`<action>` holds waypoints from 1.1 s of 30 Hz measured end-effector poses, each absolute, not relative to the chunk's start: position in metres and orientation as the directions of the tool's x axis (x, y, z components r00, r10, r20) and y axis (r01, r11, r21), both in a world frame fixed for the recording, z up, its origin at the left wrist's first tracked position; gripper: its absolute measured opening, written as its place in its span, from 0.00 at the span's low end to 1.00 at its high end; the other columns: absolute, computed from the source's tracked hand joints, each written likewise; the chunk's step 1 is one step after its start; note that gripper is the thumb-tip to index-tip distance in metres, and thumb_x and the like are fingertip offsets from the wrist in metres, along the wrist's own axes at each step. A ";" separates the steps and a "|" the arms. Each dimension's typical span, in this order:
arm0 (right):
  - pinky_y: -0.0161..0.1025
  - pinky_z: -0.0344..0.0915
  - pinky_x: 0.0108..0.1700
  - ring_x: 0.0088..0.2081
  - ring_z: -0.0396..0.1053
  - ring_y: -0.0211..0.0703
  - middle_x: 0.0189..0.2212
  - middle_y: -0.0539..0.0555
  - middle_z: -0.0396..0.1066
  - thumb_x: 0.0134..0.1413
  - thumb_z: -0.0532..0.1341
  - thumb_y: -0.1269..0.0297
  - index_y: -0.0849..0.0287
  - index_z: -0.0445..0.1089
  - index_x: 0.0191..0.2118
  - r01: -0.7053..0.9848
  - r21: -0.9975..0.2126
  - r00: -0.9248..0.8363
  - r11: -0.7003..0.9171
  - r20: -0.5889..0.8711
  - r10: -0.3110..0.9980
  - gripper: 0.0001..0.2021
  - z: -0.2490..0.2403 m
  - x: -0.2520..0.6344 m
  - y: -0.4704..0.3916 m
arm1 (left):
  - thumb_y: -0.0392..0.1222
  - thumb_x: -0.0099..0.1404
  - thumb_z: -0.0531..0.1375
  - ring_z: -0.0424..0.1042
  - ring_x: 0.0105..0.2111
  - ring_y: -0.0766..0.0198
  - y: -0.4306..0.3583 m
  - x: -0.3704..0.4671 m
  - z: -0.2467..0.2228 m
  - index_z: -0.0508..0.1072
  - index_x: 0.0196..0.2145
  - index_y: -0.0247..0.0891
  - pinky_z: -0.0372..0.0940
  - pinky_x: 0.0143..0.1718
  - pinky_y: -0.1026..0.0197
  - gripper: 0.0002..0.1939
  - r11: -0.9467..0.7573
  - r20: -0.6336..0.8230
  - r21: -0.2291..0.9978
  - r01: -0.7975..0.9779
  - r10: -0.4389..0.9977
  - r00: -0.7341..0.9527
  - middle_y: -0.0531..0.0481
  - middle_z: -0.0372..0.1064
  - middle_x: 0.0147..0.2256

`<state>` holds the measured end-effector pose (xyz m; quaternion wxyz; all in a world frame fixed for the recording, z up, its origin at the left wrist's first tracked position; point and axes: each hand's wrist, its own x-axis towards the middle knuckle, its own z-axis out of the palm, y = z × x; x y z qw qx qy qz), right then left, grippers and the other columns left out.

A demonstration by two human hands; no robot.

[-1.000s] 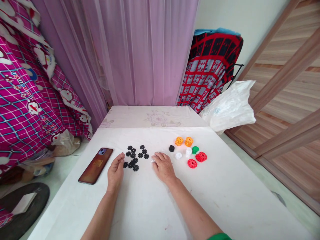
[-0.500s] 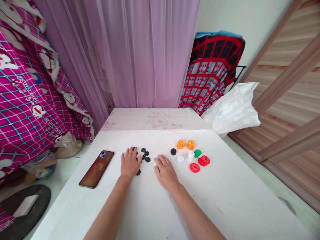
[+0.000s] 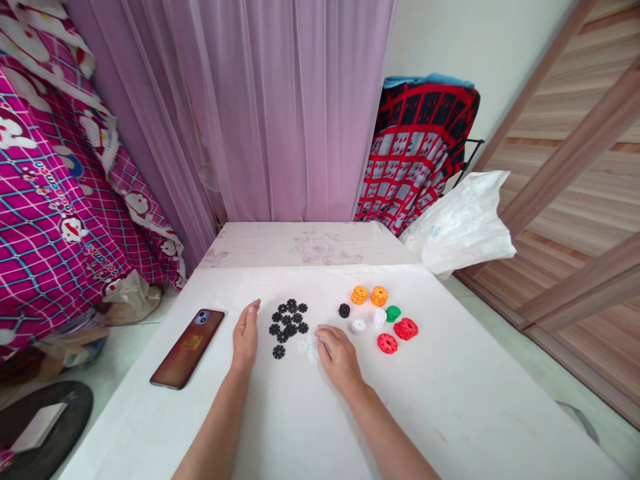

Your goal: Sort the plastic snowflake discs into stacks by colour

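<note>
My left hand (image 3: pixel 245 335) stands on its edge on the white table, fingers stretched out, left of a cluster of black notched plastic discs (image 3: pixel 289 320). It holds nothing and is apart from them. My right hand (image 3: pixel 341 355) rests beside a small heap of white notched discs (image 3: pixel 307 347). Its fingers are loosely curved, with the tips at the heap's right edge and partly covering it. One black disc (image 3: pixel 279 352) lies a little nearer than the cluster.
To the right stand small stacks of orange discs (image 3: pixel 379 296), black discs (image 3: pixel 344 311), white discs (image 3: pixel 358 326), green discs (image 3: pixel 393 313) and red discs (image 3: pixel 406 329). A phone (image 3: pixel 188 349) lies at the left. A white plastic bag (image 3: pixel 460 223) hangs by the far right corner.
My left hand has come off the black discs, moved left and turned onto its edge. My right hand has shifted slightly right and curled, uncovering white discs. The view has tilted slightly.
</note>
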<state>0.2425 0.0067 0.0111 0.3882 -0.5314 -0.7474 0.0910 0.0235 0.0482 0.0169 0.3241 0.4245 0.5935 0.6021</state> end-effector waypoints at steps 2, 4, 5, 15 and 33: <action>0.41 0.64 0.51 0.46 0.68 0.44 0.42 0.54 0.74 0.56 0.53 0.73 0.55 0.72 0.38 0.747 -0.556 -0.105 0.365 0.443 0.891 0.12 0.017 0.239 0.025 | 0.59 0.65 0.51 0.68 0.54 0.55 0.039 0.015 0.012 0.74 0.47 0.38 0.59 0.59 0.50 0.25 -0.103 0.103 0.994 0.028 0.863 -0.494 0.43 0.70 0.52; 0.40 0.63 0.51 0.46 0.68 0.43 0.42 0.54 0.74 0.52 0.53 0.76 0.56 0.72 0.39 0.776 -0.548 -0.115 0.311 0.362 0.925 0.13 0.027 0.233 0.046 | 0.59 0.65 0.52 0.68 0.53 0.55 0.033 0.011 0.010 0.74 0.46 0.39 0.59 0.59 0.50 0.25 -0.116 0.106 0.993 0.012 0.857 -0.504 0.43 0.71 0.51; 0.39 0.62 0.51 0.46 0.68 0.42 0.43 0.53 0.73 0.51 0.53 0.77 0.56 0.71 0.40 0.788 -0.542 -0.133 0.292 0.313 0.941 0.14 0.033 0.229 0.057 | 0.59 0.64 0.52 0.69 0.53 0.55 0.032 0.011 0.009 0.74 0.46 0.38 0.59 0.58 0.49 0.25 -0.122 0.109 0.992 0.008 0.855 -0.507 0.43 0.71 0.50; 0.36 0.60 0.45 0.47 0.67 0.43 0.45 0.52 0.72 0.55 0.57 0.68 0.53 0.67 0.46 0.910 -0.358 -0.211 0.210 0.037 0.977 0.13 0.048 0.205 0.092 | 0.60 0.63 0.52 0.71 0.50 0.54 0.039 0.015 0.011 0.74 0.44 0.37 0.65 0.54 0.49 0.25 -0.124 0.118 0.992 0.021 0.862 -0.493 0.42 0.72 0.48; 0.36 0.59 0.38 0.40 0.72 0.40 0.44 0.49 0.75 0.51 0.60 0.67 0.53 0.64 0.46 0.917 -0.398 0.060 -0.028 0.068 0.996 0.15 0.082 0.317 0.075 | 0.59 0.64 0.51 0.71 0.50 0.56 0.038 0.010 0.002 0.73 0.47 0.40 0.62 0.55 0.52 0.25 -0.069 0.149 0.979 0.191 0.882 -0.448 0.44 0.72 0.49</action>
